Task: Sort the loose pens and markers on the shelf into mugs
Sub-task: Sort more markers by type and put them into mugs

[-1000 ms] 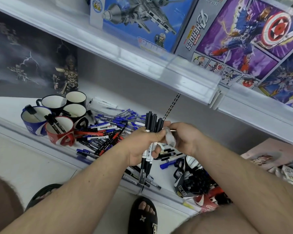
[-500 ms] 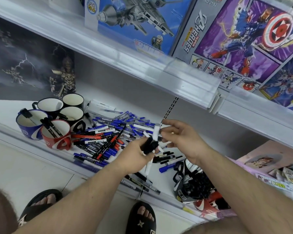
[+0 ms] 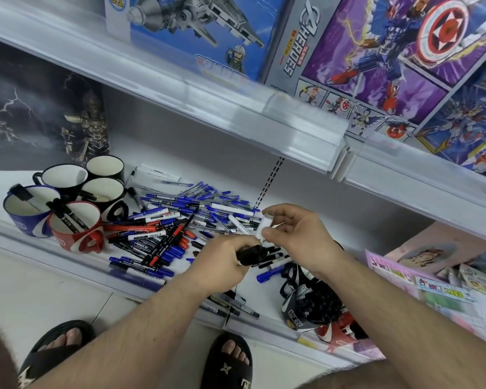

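Nearest the camera, two feet in black sandals (image 3: 227, 360) stood on the floor below the shelf (image 3: 54, 256); the person faced it square on, both forearms reaching in.

Left hand (image 3: 222, 259): grip closed round a bundle of black markers (image 3: 253, 252), caps pointing right. Judged to be gathered as one colour lot, so they can go into a mug in a single trip.

Right hand (image 3: 292, 228): thumb and forefinger pinched a short white piece (image 3: 264, 227), held just beside the bundle's cap end. Cannot tell whether it is a cap, a label or a marker body; probably being checked or taken off the lot before sorting.

On the near right of the shelf a dark mug (image 3: 306, 307) lay tipped, packed with black pens, with a red mug (image 3: 334, 332) beside it, partly hidden by the right forearm. A blue marker (image 3: 270, 275) lay loose between that mug and the hands.

Beyond the hands the loose pile (image 3: 180, 220) of blue, black and red pens and markers was spread across mid-shelf, unsorted; most of the task remained.

Left of the pile, the upright mugs stood clustered, touching: a red mug with markers (image 3: 73, 228) and a blue mug (image 3: 28, 211) at the near edge, each holding a few black markers; three black mugs (image 3: 101, 192) behind, mostly bare inside. Grouping suggests one colour per mug.

Farthest: toy boxes (image 3: 376, 66) on the upper shelf, not involved.
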Action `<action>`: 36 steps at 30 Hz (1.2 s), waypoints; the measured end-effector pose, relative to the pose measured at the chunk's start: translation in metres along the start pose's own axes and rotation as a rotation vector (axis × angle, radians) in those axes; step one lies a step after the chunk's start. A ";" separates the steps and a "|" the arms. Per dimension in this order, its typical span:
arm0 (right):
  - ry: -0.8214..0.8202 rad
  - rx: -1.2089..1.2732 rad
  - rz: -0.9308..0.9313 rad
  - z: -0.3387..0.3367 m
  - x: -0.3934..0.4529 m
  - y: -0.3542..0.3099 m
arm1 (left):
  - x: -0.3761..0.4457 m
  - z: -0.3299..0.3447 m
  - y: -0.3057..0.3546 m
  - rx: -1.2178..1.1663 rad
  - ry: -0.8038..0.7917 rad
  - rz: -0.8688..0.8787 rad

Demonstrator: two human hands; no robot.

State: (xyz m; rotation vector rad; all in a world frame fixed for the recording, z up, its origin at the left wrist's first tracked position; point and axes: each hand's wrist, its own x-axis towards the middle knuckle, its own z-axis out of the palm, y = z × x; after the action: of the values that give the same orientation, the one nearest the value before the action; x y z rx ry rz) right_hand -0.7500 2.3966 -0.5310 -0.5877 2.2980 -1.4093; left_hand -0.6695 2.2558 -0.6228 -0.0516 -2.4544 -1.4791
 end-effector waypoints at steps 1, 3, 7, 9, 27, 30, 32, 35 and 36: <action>-0.002 -0.002 0.022 -0.003 -0.001 0.001 | 0.001 0.001 0.004 -0.083 0.012 -0.085; -0.026 -0.061 0.120 -0.008 -0.005 0.005 | 0.005 0.004 0.015 -0.486 0.158 -0.358; -0.126 -0.129 0.353 -0.009 -0.013 0.020 | 0.017 0.010 0.021 -1.243 0.534 -0.740; -0.135 -0.069 0.368 -0.005 -0.018 0.023 | 0.021 0.014 0.020 -1.427 0.557 -0.834; 0.020 -0.248 0.087 -0.032 -0.022 0.050 | 0.008 0.036 0.005 0.194 -0.266 -0.016; 0.059 -0.295 0.059 -0.031 -0.019 0.060 | 0.009 0.044 0.006 0.249 -0.277 0.025; 0.207 -0.258 0.082 -0.048 -0.011 0.060 | 0.012 0.046 0.006 0.129 -0.200 -0.058; 0.485 -0.393 0.067 -0.095 0.001 0.061 | 0.017 0.044 0.006 -0.122 -0.129 -0.328; 0.526 -0.502 0.065 -0.111 0.003 0.063 | 0.018 0.045 0.007 -0.225 -0.104 -0.408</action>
State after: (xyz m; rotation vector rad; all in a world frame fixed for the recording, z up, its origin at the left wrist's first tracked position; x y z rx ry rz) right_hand -0.8200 2.5029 -0.5413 -0.2858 3.0965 -1.0356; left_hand -0.6955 2.2964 -0.6319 0.3571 -2.4684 -1.9609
